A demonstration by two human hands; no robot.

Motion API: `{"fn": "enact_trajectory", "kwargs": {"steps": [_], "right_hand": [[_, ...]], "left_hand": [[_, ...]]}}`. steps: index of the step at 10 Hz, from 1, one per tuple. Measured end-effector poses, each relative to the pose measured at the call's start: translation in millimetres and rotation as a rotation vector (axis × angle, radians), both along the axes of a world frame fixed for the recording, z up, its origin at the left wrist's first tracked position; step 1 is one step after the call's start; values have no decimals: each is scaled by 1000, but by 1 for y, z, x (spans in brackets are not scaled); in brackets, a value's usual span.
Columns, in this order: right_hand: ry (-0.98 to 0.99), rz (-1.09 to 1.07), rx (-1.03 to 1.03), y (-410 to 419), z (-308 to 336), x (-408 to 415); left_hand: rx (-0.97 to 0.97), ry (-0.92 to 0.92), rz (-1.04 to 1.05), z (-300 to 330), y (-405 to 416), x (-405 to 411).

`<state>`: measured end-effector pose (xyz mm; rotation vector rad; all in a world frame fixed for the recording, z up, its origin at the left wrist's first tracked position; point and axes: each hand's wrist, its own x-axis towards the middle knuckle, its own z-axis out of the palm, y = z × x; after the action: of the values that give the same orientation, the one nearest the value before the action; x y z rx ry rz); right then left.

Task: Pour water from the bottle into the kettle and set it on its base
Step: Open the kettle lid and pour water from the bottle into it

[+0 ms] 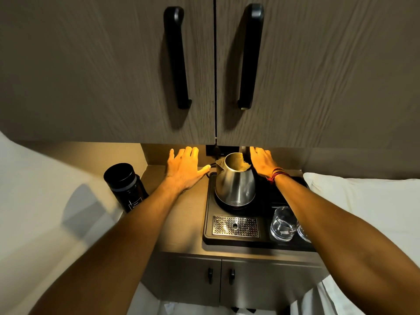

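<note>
A steel kettle [235, 185] stands on its round black base [223, 204] at the back of a black tray [208, 223], its lid raised and its mouth open. My right hand [261, 163] is behind and right of the kettle, against its upright black lid, fingers spread. My left hand [184, 169] hovers flat and open to the left of the kettle, holding nothing, thumb near the spout. A black bottle [125, 186] with its cap on stands at the far left of the counter, apart from both hands.
The tray also holds a perforated metal drip grate [235, 226] and two clear glasses [284, 223] at the front right. Upper cabinet doors with black handles [177, 57] hang low over the counter. White bedding [363, 201] lies to the right.
</note>
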<state>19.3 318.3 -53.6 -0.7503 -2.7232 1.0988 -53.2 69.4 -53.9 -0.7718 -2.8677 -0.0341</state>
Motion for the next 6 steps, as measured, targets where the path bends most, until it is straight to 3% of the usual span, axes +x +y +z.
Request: {"fn": "enact_trajectory", "kwargs": {"steps": [3,5,6], "right_hand": [[-48,-89,-168,9,-14,18],[41,-153,-116,8,-5,6],[-47,-104,-239,1,10,9]], "left_hand": [[-2,-10,18,7,-12,5],[61,15,12,27,-29,7],[71,19,30,38,-39,9]]}}
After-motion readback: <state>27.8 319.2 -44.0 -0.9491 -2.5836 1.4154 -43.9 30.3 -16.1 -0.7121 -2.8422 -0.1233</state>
